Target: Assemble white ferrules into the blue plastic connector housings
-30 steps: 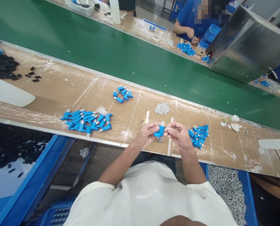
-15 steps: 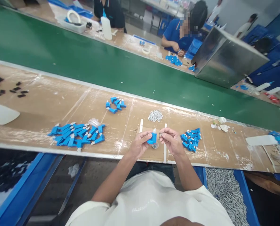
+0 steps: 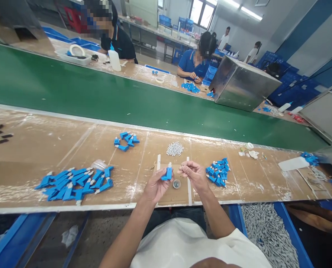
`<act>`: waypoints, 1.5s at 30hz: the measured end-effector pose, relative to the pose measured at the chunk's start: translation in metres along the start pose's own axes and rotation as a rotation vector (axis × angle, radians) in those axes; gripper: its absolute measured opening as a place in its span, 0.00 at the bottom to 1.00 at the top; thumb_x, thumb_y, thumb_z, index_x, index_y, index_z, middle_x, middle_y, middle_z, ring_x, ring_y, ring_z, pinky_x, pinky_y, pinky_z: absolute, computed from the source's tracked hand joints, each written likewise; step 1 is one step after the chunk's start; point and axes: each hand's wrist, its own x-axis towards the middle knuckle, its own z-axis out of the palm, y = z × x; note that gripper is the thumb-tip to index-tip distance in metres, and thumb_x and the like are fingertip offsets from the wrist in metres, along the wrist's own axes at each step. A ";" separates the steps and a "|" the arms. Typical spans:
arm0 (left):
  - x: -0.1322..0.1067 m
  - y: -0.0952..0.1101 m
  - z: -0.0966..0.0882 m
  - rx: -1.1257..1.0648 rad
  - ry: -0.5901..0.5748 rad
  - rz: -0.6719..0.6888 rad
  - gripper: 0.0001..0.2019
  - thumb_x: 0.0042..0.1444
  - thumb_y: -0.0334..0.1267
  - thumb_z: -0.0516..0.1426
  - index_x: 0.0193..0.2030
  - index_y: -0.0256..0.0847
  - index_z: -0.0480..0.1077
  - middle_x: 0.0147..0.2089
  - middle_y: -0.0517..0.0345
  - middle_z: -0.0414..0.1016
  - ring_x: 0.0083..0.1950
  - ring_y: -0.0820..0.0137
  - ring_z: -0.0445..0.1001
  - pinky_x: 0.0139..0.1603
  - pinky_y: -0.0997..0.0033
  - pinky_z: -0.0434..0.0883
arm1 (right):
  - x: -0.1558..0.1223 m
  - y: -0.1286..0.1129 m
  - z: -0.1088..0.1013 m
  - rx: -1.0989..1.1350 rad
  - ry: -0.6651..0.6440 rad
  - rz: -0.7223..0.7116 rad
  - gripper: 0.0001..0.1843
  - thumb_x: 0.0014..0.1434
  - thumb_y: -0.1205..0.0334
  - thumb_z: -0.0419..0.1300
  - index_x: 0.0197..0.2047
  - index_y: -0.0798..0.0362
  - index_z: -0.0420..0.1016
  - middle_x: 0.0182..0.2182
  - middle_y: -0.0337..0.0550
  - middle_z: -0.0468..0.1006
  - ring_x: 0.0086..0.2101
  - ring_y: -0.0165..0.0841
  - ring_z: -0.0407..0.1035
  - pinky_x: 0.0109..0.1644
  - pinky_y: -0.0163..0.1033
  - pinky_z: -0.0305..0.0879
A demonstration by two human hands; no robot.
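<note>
My left hand (image 3: 157,186) grips a small blue plastic part with a whitish tip (image 3: 168,173), its tip pointing up. Just to its right, my right hand (image 3: 195,174) has thumb and fingertips pinched together; whatever sits in the pinch is too small to name. Below and between the hands stands a little round clear dish (image 3: 176,184) with dark contents. Beyond them lies a pile of small grey-white pieces (image 3: 175,149). Similar blue parts (image 3: 218,172) are heaped right of my right hand.
A larger heap of blue parts (image 3: 73,182) covers the bench at left, with a small cluster (image 3: 126,140) farther back. A green conveyor belt (image 3: 104,100) runs behind the bench. Across it, people work near a metal box (image 3: 244,83). A blue bin (image 3: 271,230) of grey pieces stands lower right.
The view has tilted up and shifted, so the bench sits lower and more of the room shows. My hands are slightly farther apart, and the little dish is more fully uncovered.
</note>
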 end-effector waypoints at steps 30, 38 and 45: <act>-0.008 -0.035 0.027 0.229 -0.095 0.035 0.11 0.46 0.36 0.71 0.30 0.30 0.77 0.27 0.54 0.74 0.27 0.75 0.72 0.25 0.81 0.71 | -0.041 0.000 -0.025 0.013 -0.009 -0.114 0.25 0.48 0.39 0.75 0.32 0.52 0.78 0.24 0.38 0.78 0.23 0.29 0.72 0.27 0.33 0.75; -0.005 -0.027 0.022 0.344 -0.041 0.128 0.22 0.38 0.46 0.76 0.34 0.34 0.78 0.30 0.57 0.78 0.30 0.75 0.74 0.33 0.76 0.72 | -0.036 -0.008 -0.011 -0.048 -0.033 -0.072 0.23 0.50 0.40 0.74 0.33 0.51 0.77 0.26 0.39 0.77 0.23 0.29 0.70 0.27 0.35 0.74; -0.003 -0.019 0.018 0.354 -0.042 0.145 0.22 0.37 0.47 0.76 0.34 0.34 0.78 0.27 0.59 0.76 0.27 0.75 0.73 0.30 0.75 0.70 | -0.029 -0.005 -0.002 -0.081 -0.047 -0.035 0.24 0.49 0.39 0.74 0.31 0.50 0.76 0.22 0.36 0.73 0.22 0.28 0.67 0.23 0.33 0.71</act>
